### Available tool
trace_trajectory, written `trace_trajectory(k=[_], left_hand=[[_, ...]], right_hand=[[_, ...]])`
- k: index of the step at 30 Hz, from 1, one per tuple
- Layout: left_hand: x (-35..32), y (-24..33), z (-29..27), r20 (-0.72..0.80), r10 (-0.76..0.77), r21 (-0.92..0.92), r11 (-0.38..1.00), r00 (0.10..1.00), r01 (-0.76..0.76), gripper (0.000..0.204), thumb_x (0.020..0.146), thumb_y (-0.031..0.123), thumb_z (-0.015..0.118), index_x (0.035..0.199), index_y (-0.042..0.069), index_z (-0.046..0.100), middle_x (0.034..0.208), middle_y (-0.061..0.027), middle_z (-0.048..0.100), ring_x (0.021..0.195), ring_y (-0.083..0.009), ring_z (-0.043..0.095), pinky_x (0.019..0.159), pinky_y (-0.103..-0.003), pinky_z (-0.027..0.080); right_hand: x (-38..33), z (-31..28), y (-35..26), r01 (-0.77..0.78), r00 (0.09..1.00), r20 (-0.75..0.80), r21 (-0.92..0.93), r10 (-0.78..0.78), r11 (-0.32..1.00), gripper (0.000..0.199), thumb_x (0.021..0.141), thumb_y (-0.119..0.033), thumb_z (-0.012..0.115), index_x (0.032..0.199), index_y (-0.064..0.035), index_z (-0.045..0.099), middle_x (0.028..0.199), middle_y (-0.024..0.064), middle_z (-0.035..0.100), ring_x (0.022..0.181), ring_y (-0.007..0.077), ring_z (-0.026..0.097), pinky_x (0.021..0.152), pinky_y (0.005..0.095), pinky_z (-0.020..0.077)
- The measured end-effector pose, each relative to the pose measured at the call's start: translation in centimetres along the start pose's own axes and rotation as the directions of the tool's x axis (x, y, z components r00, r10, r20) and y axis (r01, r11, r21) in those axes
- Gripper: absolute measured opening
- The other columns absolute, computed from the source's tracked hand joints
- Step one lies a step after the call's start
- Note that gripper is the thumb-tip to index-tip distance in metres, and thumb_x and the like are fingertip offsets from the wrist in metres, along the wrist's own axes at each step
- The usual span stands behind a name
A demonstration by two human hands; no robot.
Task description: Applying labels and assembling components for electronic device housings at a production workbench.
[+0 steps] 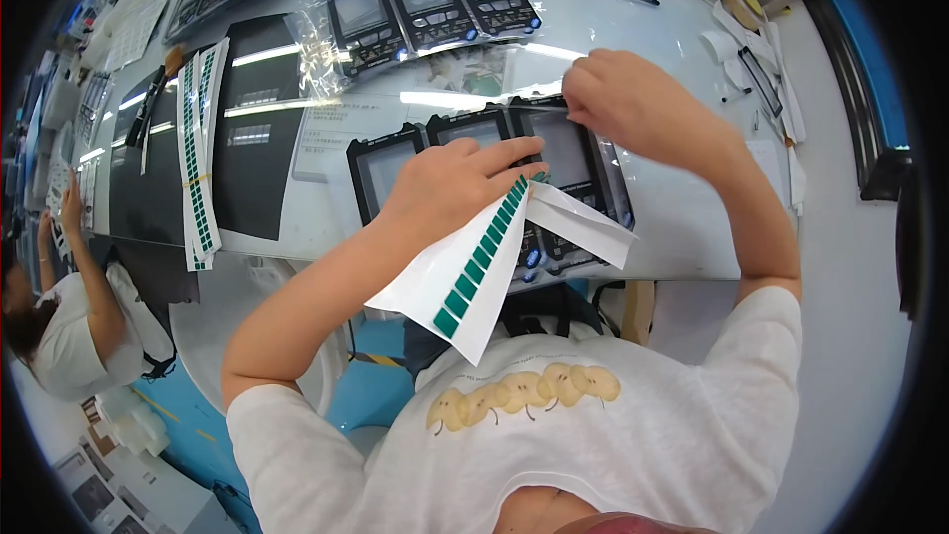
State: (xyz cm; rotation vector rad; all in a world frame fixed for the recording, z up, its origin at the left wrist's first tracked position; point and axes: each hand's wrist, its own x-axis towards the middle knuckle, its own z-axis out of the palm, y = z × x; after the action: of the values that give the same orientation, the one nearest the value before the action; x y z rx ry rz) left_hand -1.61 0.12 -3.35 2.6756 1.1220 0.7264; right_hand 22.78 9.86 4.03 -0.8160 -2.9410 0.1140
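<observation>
My left hand (453, 183) grips a white backing sheet with a row of green stickers (479, 265), its index finger stretched over black-framed panels. The sheet hangs off the table's near edge, and a folded white flap (583, 221) spreads to its right. Beneath lie several black-framed panels (386, 173) side by side, with clear windows and small blue marks. At the far right corner of the rightmost panel, my right hand (618, 99) is closed in a pinch. Whatever sits between its fingertips is hidden or too small to make out.
Behind the hands lie more panels in clear plastic (425, 5). Green sticker strips (198, 168) rest on a black mat (252, 138) to the left, near a dark-handled tool (148, 104). A tape roll (743, 5) stands far right. Another person (84, 311) works at far left.
</observation>
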Motion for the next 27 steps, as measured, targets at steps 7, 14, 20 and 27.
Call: trace_trajectory(k=[7,14,20,27], left_hand=[[0.6,0.1,-0.2,-0.040,0.003,0.006,1.000,0.999,-0.003,0.028,0.089,0.014,0.063,0.114,0.021,0.075,0.126,0.0031,0.069,0.074,-0.0177,0.064,0.067,-0.030,0.057],[-0.1,-0.2,0.3,-0.089,0.038,-0.032,0.999,0.995,-0.041,0.040,0.086,0.020,0.064,0.126,0.022,0.068,0.130,0.0033,0.063,0.080,-0.0201,0.061,0.069,-0.033,0.055],[-1.8,-0.8,-2.4,-0.034,-0.156,-0.033,0.987,0.987,0.155,0.035,0.083,0.020,0.069,0.117,0.017,0.071,0.120,-0.0018,0.067,0.090,-0.0245,0.063,0.078,-0.038,0.053],[-4.9,0.5,-4.4,0.012,-0.128,-0.067,0.989,0.992,0.129,0.035,0.090,0.010,0.058,0.121,0.006,0.074,0.136,-0.0081,0.062,0.128,-0.0314,0.053,0.106,-0.043,0.046]], right_hand=[[-0.6,-0.4,1.0,-0.076,0.997,0.046,0.246,0.067,0.966,0.018,0.079,-0.003,0.069,0.089,-0.0045,0.054,0.089,0.0098,0.059,0.085,0.0299,0.058,0.078,0.0399,0.0498],[-2.3,1.0,-2.4,-0.032,0.999,-0.025,0.075,0.034,0.997,0.021,0.076,-0.001,0.070,0.090,-0.0049,0.055,0.090,0.0104,0.057,0.088,0.0326,0.059,0.077,0.0416,0.0504],[-1.4,0.8,-2.6,0.084,0.992,-0.101,0.057,-0.078,0.995,0.023,0.077,-0.006,0.072,0.092,-0.0036,0.056,0.101,0.0115,0.061,0.096,0.0333,0.059,0.081,0.0402,0.0512],[2.5,3.4,-4.0,-0.067,0.967,-0.217,0.280,0.131,0.958,0.025,0.079,-0.013,0.075,0.094,-0.0037,0.058,0.100,0.0115,0.062,0.091,0.0331,0.061,0.080,0.0391,0.0509]])
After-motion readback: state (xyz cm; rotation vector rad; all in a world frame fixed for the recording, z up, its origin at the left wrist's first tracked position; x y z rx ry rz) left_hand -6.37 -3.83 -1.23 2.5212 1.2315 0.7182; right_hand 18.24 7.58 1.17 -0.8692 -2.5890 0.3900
